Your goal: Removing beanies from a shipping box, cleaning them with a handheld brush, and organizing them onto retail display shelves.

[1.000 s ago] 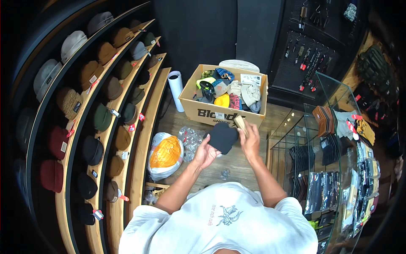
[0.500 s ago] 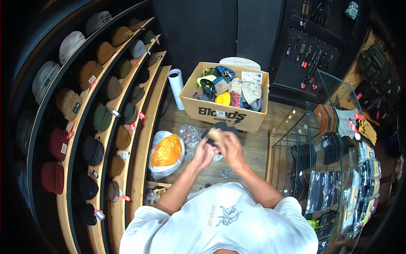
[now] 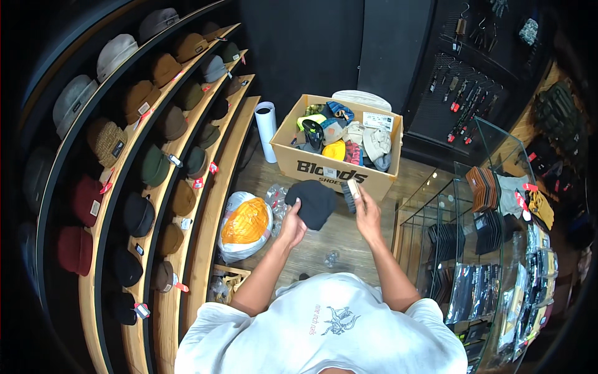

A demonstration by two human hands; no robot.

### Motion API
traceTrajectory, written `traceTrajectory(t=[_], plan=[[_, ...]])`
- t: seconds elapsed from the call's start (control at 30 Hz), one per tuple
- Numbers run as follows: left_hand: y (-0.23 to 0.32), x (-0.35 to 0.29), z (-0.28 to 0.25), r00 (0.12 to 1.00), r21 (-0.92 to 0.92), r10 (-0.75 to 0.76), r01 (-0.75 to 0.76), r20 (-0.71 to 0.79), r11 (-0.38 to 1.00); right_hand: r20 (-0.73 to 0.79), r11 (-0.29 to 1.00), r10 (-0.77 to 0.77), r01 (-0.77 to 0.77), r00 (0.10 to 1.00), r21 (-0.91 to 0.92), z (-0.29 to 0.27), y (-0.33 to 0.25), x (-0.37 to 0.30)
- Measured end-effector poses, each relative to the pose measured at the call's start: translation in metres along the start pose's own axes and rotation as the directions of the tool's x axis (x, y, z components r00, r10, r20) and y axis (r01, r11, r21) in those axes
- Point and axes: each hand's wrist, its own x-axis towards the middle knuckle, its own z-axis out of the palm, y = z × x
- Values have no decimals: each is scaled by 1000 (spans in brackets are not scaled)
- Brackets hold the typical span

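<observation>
You've got the black hat [image 3: 311, 207] mid-frame in your L hand [image 3: 293, 227], fingers closed on its near-left edge; your R hand [image 3: 369, 217] grips a wood-backed brush [image 3: 354, 189] just R of it, dark bristles facing the hat, not touching. Main risk IMO: hat's prob. soft & held at one side only, so a hard stroke could fold it or yank it loose onto the floor [image 3: 350, 243]. Dirty bristles could also leave lint. Re: writing, there's big dark lettering on the cardboard box [image 3: 374, 187], upper centre, w/ a white printed label [image 3: 377, 121] at its back wall; small lettering + a drawing on your white T-shirt [image 3: 274, 330], bottom centre; red tag [image 3: 180, 287], lower L, too small to read. Can't see any marking on the hat.
</observation>
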Motion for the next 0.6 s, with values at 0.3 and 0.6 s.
traceTrajectory(t=[0.3, 0.6], plan=[[-14, 14, -17, 947, -193, -266, 299, 180, 935, 108, 989, 101, -111, 989, 96, 21, 18, -12], [-29, 2, -5, 917, -185, -344, 381, 202, 906, 31, 999, -22, 21, 999, 26, 12, -18, -17]])
